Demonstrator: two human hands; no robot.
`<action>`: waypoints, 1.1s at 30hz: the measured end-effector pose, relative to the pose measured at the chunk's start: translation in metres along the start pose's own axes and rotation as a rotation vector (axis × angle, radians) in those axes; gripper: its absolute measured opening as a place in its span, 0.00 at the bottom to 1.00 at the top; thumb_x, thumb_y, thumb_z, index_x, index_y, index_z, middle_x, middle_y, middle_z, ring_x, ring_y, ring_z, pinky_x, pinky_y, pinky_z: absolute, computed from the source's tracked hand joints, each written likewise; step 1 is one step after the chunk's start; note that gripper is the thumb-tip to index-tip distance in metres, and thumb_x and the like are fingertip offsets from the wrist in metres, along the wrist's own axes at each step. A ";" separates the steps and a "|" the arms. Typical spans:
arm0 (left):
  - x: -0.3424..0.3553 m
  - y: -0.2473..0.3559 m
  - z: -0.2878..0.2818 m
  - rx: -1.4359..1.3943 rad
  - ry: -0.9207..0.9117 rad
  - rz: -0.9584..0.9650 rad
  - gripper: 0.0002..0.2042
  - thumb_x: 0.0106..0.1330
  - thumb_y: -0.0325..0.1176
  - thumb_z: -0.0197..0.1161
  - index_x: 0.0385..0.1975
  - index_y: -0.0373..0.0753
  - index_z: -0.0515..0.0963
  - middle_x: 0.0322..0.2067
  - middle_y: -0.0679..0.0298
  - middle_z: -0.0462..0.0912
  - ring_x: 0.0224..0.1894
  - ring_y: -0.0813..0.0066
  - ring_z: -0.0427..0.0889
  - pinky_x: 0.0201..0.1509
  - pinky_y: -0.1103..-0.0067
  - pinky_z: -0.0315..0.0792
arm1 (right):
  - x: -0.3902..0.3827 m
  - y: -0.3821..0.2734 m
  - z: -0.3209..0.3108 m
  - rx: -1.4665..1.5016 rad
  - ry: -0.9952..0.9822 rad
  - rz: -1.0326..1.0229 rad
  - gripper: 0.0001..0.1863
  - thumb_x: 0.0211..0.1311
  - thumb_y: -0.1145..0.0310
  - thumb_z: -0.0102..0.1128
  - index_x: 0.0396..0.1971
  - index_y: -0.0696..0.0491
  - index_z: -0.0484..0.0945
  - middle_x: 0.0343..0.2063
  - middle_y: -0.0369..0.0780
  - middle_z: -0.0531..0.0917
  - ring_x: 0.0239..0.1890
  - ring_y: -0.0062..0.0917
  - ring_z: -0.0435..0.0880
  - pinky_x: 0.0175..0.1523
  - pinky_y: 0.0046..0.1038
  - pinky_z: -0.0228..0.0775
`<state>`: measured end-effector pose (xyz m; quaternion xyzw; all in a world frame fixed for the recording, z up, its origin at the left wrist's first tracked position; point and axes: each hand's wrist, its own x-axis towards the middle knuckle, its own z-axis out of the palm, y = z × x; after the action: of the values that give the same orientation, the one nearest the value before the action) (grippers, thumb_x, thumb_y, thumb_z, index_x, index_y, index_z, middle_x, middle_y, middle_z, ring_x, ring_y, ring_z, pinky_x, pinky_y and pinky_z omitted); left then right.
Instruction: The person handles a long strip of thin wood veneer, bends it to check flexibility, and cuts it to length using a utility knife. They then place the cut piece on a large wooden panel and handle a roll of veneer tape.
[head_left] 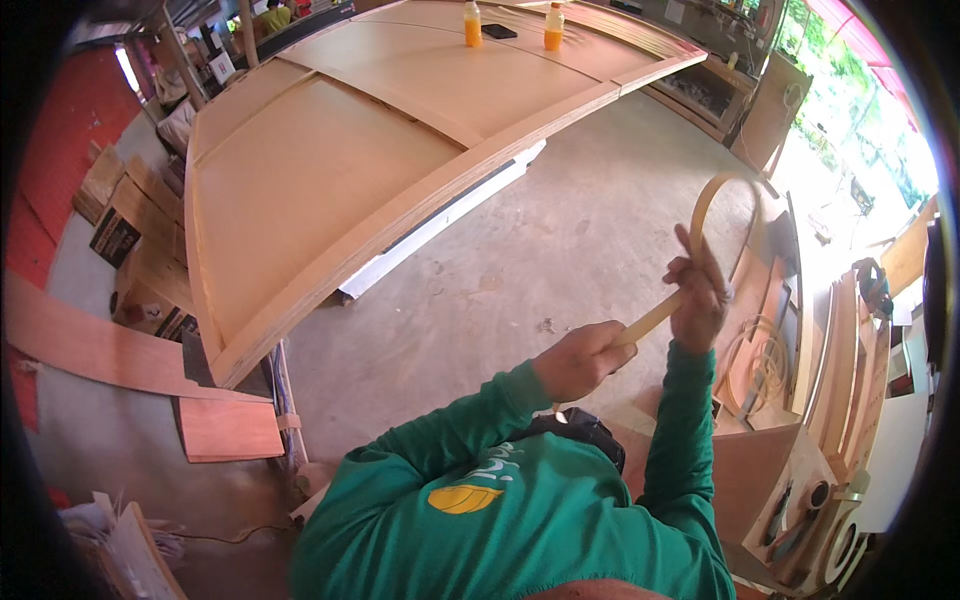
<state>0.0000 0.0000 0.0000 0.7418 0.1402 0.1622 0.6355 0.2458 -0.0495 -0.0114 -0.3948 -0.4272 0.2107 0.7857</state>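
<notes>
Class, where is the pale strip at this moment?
In the head view, the pale strip is right of centre, running from the person's left hand to the right hand, with a curved length looping above the latter.

Woodworking workshop: large framed wooden panel [330, 150], long boards [845, 350], plywood offcut [230, 430], grey floor [450, 285].

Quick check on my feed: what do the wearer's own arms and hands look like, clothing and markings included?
Both arms are in plain green long fabric sleeves reaching the wrists, with no markings visible on them. The left hand and right hand are ungloved. The matching green shirt carries white lettering and a rounded yellow print.
</notes>
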 end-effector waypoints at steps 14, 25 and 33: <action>-0.076 0.052 -0.053 0.185 -0.115 -0.110 0.14 0.82 0.41 0.58 0.43 0.35 0.77 0.26 0.63 0.73 0.30 0.74 0.72 0.36 0.70 0.68 | 0.069 -0.066 -0.089 -0.309 0.254 -0.249 0.27 0.66 0.77 0.50 0.65 0.66 0.80 0.59 0.50 0.87 0.51 0.29 0.88 0.55 0.29 0.83; -0.110 0.063 -0.090 0.135 -0.234 -0.279 0.15 0.83 0.43 0.55 0.40 0.37 0.77 0.26 0.70 0.69 0.30 0.80 0.67 0.35 0.75 0.66 | 0.074 -0.127 -0.187 -0.748 0.341 -0.255 0.29 0.66 0.76 0.50 0.67 0.69 0.76 0.63 0.50 0.83 0.60 0.35 0.83 0.70 0.35 0.75; -0.134 0.061 -0.126 0.132 -0.286 -0.439 0.16 0.82 0.44 0.55 0.40 0.36 0.78 0.27 0.69 0.71 0.31 0.77 0.69 0.38 0.74 0.67 | 0.058 -0.153 -0.258 -0.965 0.382 -0.337 0.27 0.70 0.81 0.51 0.69 0.66 0.75 0.66 0.48 0.81 0.67 0.35 0.81 0.74 0.33 0.72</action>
<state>-0.1745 0.0480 0.0691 0.7487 0.2169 -0.0955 0.6191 0.4930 -0.2160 0.0566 -0.6678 -0.3823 -0.2135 0.6020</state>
